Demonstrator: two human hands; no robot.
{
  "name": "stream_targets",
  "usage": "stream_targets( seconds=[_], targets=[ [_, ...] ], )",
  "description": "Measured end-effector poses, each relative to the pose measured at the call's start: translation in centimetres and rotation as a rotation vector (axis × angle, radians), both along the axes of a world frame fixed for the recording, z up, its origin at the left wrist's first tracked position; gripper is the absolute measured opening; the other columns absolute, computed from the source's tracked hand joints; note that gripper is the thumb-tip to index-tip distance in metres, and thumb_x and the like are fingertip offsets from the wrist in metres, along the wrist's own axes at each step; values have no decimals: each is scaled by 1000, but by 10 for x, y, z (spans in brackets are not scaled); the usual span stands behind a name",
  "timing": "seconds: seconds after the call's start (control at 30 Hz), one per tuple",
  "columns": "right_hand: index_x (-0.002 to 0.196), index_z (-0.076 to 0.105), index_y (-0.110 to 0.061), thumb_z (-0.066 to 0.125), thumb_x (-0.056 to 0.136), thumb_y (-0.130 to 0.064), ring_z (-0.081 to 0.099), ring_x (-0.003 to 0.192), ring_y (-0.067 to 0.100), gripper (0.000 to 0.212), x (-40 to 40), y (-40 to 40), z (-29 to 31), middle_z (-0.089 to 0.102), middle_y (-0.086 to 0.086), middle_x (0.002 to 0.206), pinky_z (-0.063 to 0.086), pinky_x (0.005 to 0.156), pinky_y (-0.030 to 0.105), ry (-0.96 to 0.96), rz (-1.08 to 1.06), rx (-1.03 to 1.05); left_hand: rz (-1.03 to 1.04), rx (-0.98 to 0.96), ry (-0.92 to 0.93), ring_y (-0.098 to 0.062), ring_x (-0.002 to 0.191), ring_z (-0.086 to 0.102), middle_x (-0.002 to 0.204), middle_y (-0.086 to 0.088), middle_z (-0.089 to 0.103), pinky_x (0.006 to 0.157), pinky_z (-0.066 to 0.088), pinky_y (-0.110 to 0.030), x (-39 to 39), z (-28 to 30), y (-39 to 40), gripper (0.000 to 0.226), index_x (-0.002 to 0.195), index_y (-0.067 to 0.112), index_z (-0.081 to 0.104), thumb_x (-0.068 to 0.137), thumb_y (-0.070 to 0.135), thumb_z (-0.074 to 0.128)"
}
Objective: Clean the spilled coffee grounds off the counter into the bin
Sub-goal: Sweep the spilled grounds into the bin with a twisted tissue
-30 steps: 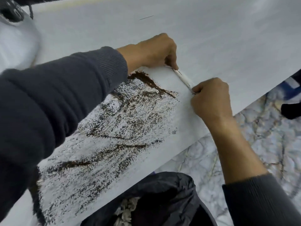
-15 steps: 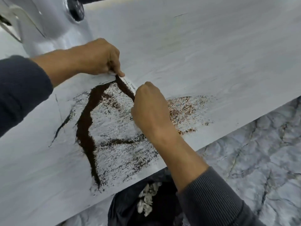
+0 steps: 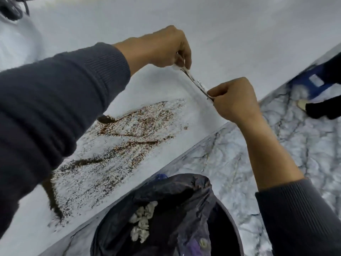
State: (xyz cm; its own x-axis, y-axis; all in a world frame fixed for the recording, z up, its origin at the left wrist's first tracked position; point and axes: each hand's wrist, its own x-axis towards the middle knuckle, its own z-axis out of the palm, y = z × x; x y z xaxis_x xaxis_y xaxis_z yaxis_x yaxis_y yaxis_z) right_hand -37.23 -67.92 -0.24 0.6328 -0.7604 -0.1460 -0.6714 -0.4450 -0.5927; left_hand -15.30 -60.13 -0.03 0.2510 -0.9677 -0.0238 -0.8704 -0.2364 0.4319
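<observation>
Since half a second ago, the thin stiff strip [image 3: 196,83], pinched between left hand [image 3: 162,47] and right hand [image 3: 234,99], has been carried beyond the gritty brown coffee grounds [image 3: 118,145] strewn over the pale counter [image 3: 239,34]; the black-lined bin [image 3: 177,215] sits below its edge.

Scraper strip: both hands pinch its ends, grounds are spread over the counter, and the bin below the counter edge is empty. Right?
Not quite. The head view shows the bin, lined with a black bag, already holds crumpled white wads. The rest stands: the left hand and right hand pinch the ends of the scraper strip, and grounds are spread over the counter.
</observation>
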Motion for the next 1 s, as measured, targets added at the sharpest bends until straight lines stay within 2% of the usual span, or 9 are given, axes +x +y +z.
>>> stream_targets(
  seconds=[0.07,0.13,0.23,0.37,0.6,0.73,0.83,0.93,1.0],
  targets=[
    [88,76,-1,49,73,6,68,85,21,31,-17,-12,-9,74,15,94,59,70,43,2,-50,-77,-54,-15,-7,0,80,67,85,12,73,80,59,-35,-16,-14,-24,27,93,31,79,87,5,71],
    [94,69,6,45,67,7,62,98,36,36,-27,-14,-21,65,26,106,54,68,57,23,-33,-143,-87,-37,-21,-1,78,64,86,8,72,79,57,-29,-25,-27,-35,26,96,28,79,87,5,70],
    [89,71,5,47,69,9,60,81,36,32,-28,2,-35,64,23,95,54,64,45,73,42,-238,-94,-90,-32,-8,78,61,87,2,69,75,49,-23,-26,-35,-22,25,99,23,79,88,3,68],
    [85,69,0,48,76,11,46,74,25,25,-19,69,-39,40,4,85,32,56,32,34,164,-318,-90,-88,-86,-12,70,57,83,2,65,64,40,-12,-9,-35,52,27,98,21,80,82,-1,73],
    [91,63,-3,51,88,7,49,85,27,15,19,176,-33,50,12,99,33,58,33,-162,541,-217,19,132,-159,-21,71,65,86,-4,69,65,48,-27,21,-15,183,46,97,24,77,69,-12,80],
    [76,59,0,51,75,6,53,67,25,10,19,133,-22,51,8,80,46,55,37,-109,403,-62,7,47,-128,-15,76,65,93,-3,70,71,54,-30,9,-3,153,25,100,21,78,82,4,76],
    [86,71,6,45,62,2,62,81,40,36,-8,77,-18,66,26,92,57,67,46,-92,215,-207,-16,-73,-98,-10,80,62,95,-1,69,75,50,-22,-8,-5,91,18,104,23,78,89,15,71],
    [90,67,11,46,63,5,59,90,46,34,-37,58,-25,61,35,100,55,67,56,29,147,-261,-101,-94,-56,-4,79,59,92,1,69,74,51,-23,-37,-20,45,17,101,25,79,88,17,72],
    [88,70,8,49,70,8,59,79,44,27,-46,64,-36,61,27,95,55,66,49,89,131,-271,-142,-81,-37,0,78,55,92,2,68,74,52,-27,-47,-29,40,16,99,24,80,88,17,72]
  ],
)
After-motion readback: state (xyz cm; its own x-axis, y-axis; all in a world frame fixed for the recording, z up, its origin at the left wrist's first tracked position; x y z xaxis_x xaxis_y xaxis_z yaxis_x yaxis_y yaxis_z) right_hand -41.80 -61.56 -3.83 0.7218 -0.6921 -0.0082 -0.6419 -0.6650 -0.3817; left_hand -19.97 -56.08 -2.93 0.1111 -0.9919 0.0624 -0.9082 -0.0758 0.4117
